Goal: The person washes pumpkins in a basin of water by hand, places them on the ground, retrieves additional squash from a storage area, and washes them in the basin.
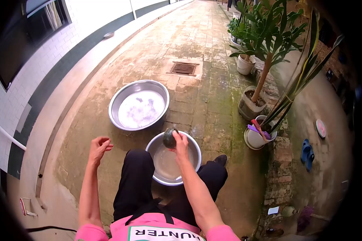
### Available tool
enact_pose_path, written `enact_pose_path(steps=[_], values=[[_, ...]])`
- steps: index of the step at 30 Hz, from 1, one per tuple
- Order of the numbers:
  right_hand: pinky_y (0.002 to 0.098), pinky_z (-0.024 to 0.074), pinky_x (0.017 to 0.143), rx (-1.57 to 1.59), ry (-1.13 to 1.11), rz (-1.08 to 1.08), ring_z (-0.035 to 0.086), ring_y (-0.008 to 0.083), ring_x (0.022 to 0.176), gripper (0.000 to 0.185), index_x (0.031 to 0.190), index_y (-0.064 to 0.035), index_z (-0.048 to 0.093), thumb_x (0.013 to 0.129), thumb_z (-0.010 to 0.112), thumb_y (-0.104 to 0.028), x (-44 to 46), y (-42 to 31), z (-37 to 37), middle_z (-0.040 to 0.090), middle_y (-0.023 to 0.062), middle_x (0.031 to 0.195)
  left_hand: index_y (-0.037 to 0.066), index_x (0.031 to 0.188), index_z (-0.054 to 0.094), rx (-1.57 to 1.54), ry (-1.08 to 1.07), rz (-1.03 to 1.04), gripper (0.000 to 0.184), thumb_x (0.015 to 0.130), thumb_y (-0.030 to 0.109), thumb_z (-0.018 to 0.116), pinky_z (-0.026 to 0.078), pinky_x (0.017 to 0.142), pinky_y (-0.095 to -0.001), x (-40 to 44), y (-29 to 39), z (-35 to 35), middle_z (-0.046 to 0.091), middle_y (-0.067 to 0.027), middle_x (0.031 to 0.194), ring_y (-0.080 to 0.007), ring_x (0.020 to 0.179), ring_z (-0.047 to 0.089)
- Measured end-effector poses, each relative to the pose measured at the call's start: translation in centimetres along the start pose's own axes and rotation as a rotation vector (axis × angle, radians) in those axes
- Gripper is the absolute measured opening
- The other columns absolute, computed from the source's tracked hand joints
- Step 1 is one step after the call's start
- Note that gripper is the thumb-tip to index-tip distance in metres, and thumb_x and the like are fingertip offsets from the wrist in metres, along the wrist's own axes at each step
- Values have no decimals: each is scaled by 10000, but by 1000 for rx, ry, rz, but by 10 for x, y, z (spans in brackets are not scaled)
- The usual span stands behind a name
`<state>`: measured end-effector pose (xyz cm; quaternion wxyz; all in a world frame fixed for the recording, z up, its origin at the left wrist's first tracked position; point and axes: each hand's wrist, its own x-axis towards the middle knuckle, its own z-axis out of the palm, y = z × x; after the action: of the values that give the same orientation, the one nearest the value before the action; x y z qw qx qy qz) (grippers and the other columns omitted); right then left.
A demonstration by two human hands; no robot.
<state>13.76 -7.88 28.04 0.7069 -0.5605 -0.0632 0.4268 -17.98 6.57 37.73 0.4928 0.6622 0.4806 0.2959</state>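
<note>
My right hand (181, 147) is closed around a dark green, rounded object (169, 137), its exact kind unclear. That object is held over the far part of a metal basin (198, 160) with cloudy brownish water in it, between my knees. Off to the left, my left hand (98, 150) hangs in the air beside my left knee, its fingers loosely bent with nothing visible in them. Farther ahead stands a larger metal basin (112, 106) with whitish, sudsy-looking water.
A drain grate (184, 68) is set in the brick paving ahead. Along the right stand potted plants, including a white pot (255, 138) with a red-handled tool and something purple. Blue slippers (307, 154) lie farther right. A raised ledge (74, 92) runs along the left wall.
</note>
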Motion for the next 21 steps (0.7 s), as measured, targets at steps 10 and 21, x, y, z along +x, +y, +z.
enact_pose_path(steps=[10,21], values=[[319,576,643,80,52,-117,688,219,922,647,1344,-62,447,863,789,-327,-2,-5,3,641,165,1146,-6,1363,559,204,-501,324,759,725,208,910,536,918,-346,45,42,204,635,-109,1245,-199,1086,628],[369,578,831,-19,-289,-181,688,243,1040,462,1395,-34,452,1021,583,-271,8,-10,22,655,151,1212,8,1144,586,-79,-247,80,655,638,192,960,514,800,-319,81,9,168,651,-70,952,-165,868,604]])
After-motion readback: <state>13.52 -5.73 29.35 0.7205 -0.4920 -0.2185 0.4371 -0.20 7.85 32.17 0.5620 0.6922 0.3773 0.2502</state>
